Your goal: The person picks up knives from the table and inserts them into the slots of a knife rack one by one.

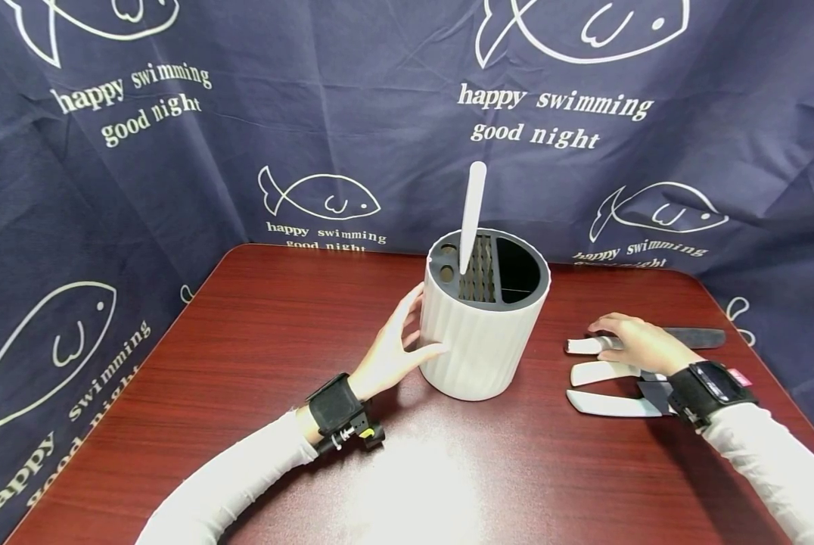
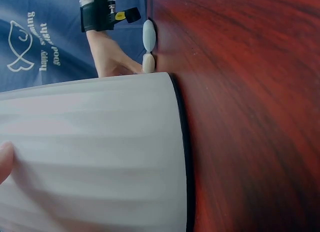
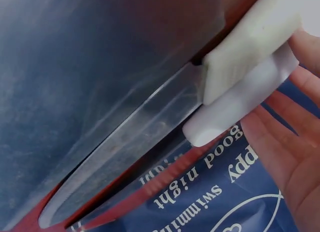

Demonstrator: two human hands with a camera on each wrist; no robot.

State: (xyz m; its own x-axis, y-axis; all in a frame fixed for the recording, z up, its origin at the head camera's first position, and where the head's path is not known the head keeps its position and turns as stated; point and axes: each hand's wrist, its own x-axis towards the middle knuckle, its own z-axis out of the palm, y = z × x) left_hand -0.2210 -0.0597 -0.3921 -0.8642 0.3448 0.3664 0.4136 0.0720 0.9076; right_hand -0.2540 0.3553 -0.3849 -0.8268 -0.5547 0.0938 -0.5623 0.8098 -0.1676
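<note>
A white ribbed knife holder (image 1: 478,348) with a dark slotted top stands upright on the table. My left hand (image 1: 393,352) grips its left side, thumb across the front and fingers round the back. One white handle (image 1: 473,204) sticks up out of the holder's top; whatever is below it is hidden. At the right, my right hand (image 1: 635,342) pinches the handle of the farthest knife (image 1: 700,337), whose dark blade lies along the table. Nearer lie a middle knife (image 1: 604,372) and a front knife (image 1: 614,403), white handles pointing left, blades partly hidden by the wrist.
The red-brown wooden table (image 1: 298,325) reaches to a dark blue curtain (image 1: 407,113) printed with fish and words, hanging behind and at both sides. A dark wrist strap with a camera (image 1: 339,409) sits on the left forearm, another strap (image 1: 709,390) on the right.
</note>
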